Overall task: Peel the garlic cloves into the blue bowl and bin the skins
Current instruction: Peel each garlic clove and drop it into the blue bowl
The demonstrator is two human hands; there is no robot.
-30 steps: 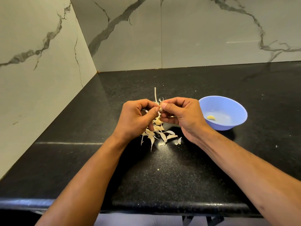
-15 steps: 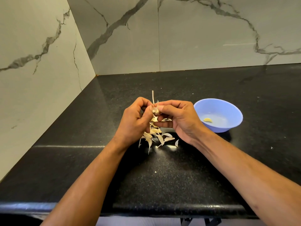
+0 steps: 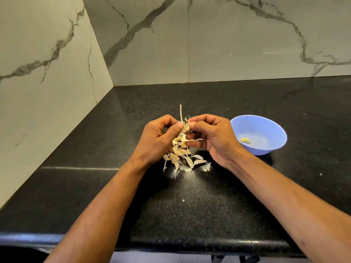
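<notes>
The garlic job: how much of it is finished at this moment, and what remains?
Done: one peeled clove lies in the blue bowl. In hand: the left hand and right hand pinch the garlic between them, its stalk pointing up. Left: loose skins lie on the black counter below the hands, not binned; no bin is in view.

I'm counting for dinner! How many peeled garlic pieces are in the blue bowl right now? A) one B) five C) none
A: a single pale peeled clove lies on the floor of the blue bowl, nothing else beside it.
</notes>
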